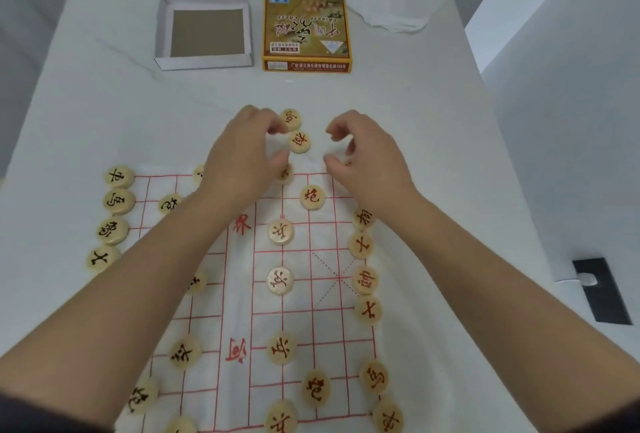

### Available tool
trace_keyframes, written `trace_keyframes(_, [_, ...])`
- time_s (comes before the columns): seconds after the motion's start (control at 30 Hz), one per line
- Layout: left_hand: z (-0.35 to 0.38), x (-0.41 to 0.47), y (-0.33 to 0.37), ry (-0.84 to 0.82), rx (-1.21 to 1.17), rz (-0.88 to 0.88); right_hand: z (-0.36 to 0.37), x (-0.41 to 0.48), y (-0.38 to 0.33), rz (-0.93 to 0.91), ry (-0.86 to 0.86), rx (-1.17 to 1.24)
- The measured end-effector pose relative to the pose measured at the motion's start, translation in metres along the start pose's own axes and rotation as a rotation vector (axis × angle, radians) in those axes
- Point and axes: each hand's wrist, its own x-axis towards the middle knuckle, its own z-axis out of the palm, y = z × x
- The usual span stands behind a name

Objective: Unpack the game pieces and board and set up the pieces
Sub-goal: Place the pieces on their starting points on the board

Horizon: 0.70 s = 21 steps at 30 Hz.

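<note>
Left hand (249, 152) and right hand (363, 155) pinch the board (242, 294) edge beside the piece marked 炮 (312, 197).

A person's left hand (249, 152) and right hand (363, 155) hover, fingers curled, over the far edge of the red-lined board (242, 304), where round wooden pieces (281, 231) sit; beyond the board lie an open white box tray (204, 63) and a printed yellow box (306, 34); what the fingers hold is unclear

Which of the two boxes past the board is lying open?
The white box, on the left: its top is open and its brown floor shows bare. The yellow printed box beside it shows only its printed cover.
</note>
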Motion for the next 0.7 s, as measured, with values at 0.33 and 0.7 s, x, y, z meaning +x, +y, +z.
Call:
trace_keyframes(0.33, [0.007, 0.059, -0.028, -0.142, 0.047, -0.042, 0.037, 0.053, 0.000, 0.005, -0.069, -0.188])
trace_keyframes(0.7, [0.008, 0.073, -0.028, -0.191, 0.045, 0.042, 0.016, 0.045, 0.009, 0.037, -0.003, -0.040])
